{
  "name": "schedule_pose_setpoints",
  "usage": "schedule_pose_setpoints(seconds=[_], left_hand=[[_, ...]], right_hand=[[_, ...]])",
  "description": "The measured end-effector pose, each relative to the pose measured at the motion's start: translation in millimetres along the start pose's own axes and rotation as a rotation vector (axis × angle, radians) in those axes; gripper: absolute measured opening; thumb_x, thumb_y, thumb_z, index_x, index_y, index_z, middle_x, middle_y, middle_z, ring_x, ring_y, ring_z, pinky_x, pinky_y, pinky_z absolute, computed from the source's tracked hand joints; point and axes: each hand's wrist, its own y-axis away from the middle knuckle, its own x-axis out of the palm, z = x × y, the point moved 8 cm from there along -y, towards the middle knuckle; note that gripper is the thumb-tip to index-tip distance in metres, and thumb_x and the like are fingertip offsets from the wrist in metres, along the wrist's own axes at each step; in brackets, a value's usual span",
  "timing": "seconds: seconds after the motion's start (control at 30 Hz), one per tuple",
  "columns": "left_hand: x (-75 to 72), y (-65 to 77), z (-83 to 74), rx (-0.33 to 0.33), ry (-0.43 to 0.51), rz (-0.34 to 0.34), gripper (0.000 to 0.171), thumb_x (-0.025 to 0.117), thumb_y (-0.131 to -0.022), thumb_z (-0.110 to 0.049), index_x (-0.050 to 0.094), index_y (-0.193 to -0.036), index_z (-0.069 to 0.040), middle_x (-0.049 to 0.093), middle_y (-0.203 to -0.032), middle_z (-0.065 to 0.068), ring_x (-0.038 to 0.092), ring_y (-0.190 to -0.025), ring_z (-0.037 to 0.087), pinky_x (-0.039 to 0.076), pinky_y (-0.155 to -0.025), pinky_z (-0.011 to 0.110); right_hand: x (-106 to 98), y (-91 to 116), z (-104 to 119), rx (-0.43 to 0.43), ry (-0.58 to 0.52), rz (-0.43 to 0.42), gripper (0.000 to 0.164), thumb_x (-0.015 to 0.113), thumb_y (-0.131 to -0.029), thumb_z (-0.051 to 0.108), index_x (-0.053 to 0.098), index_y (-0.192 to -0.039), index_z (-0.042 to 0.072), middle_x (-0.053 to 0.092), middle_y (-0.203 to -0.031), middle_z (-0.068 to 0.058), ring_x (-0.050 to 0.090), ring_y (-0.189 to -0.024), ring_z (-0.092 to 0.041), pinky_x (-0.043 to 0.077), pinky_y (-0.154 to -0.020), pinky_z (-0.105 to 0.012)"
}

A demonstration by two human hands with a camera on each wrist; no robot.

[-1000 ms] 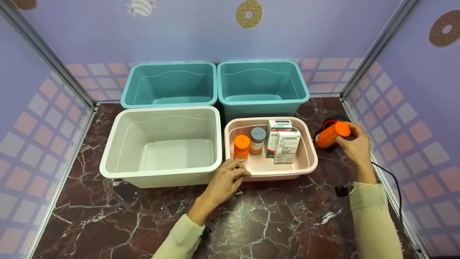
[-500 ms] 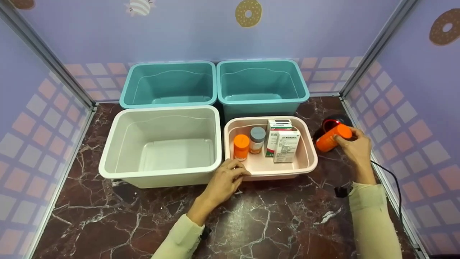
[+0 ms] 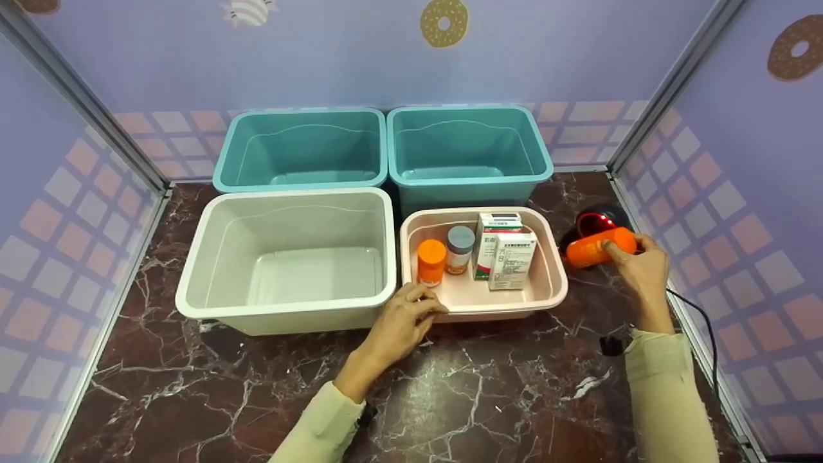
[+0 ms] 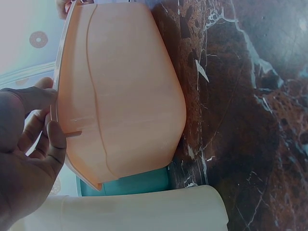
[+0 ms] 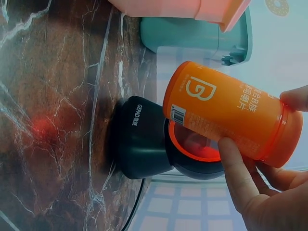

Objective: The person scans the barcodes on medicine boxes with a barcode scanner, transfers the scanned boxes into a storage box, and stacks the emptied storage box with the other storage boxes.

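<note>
In my right hand (image 3: 645, 273) I hold an orange supplement bottle (image 3: 591, 249) by its cap end, tilted onto its side. It is in front of a black desktop barcode scanner (image 3: 603, 217), whose red lights glow. The right wrist view shows the bottle's printed barcode (image 5: 177, 115) facing down towards the table, close to the scanner. My left hand (image 3: 400, 320) pinches the near rim of the pink bin (image 3: 469, 299). Inside that bin stand another orange bottle (image 3: 431, 260), a grey-capped bottle (image 3: 460, 247) and two white medicine boxes (image 3: 512, 260).
A white bin (image 3: 289, 310) stands left of the pink one. Two teal bins (image 3: 302, 188) are behind, against the back wall. From the scanner, a black cable (image 3: 704, 318) runs along the right wall. Dark marbled tabletop (image 3: 482, 399) lies in front.
The orange bottle in my right hand has tipped further towards level, its cap swinging right and down. The scanner's red lights have come on. My left hand stays on the rim.
</note>
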Motion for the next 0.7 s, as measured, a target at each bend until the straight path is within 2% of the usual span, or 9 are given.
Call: schedule_pose_setpoints(seconds=[0.13, 0.37, 0.6, 0.7], left_hand=[[0.9, 0.1, 1.1, -0.005, 0.004, 0.001, 0.018, 0.074, -0.086, -0.005, 0.078, -0.099, -0.016, 0.066, -0.106, -0.001, 0.058, -0.11, 0.02, 0.049, -0.1, 0.034], [0.2, -0.2, 0.2, -0.003, 0.006, -0.003, 0.018, 0.074, -0.086, -0.005, 0.078, -0.099, -0.015, 0.067, -0.106, -0.001, 0.059, -0.111, 0.02, 0.049, -0.102, 0.035], [0.0, -0.1, 1.1, -0.007, 0.013, -0.003, 0.018, 0.073, -0.086, -0.005, 0.078, -0.099, -0.015, 0.067, -0.106, -0.001, 0.059, -0.111, 0.02, 0.049, -0.101, 0.035], [0.0, 0.1, 1.3, -0.008, 0.017, -0.003, 0.017, 0.073, -0.086, -0.005, 0.078, -0.099, -0.015, 0.067, -0.106, -0.001, 0.059, -0.111, 0.02, 0.049, -0.102, 0.035]], right_hand=[[-2.1, 1.3, -2.6, 0.014, 0.02, -0.005, 0.058, 0.067, -0.088, 0.043, 0.062, -0.129, 0.002, 0.064, -0.12, -0.021, 0.054, -0.106, -0.028, 0.038, -0.084, -0.026], [-2.9, 2.0, -7.4, 0.035, 0.025, 0.0, 0.063, 0.065, -0.089, 0.045, 0.059, -0.133, 0.0, 0.063, -0.128, -0.025, 0.056, -0.116, -0.036, 0.041, -0.092, -0.032], [2.0, 0.9, -12.2, 0.065, 0.0, 0.008, 0.062, 0.066, -0.089, 0.045, 0.06, -0.134, 0.002, 0.064, -0.129, -0.022, 0.058, -0.111, -0.027, 0.04, -0.08, -0.016], [2.7, 0.9, -12.5, 0.067, 0.001, 0.004, 0.062, 0.067, -0.088, 0.045, 0.06, -0.133, 0.002, 0.065, -0.129, -0.021, 0.057, -0.109, -0.025, 0.04, -0.079, -0.015]])
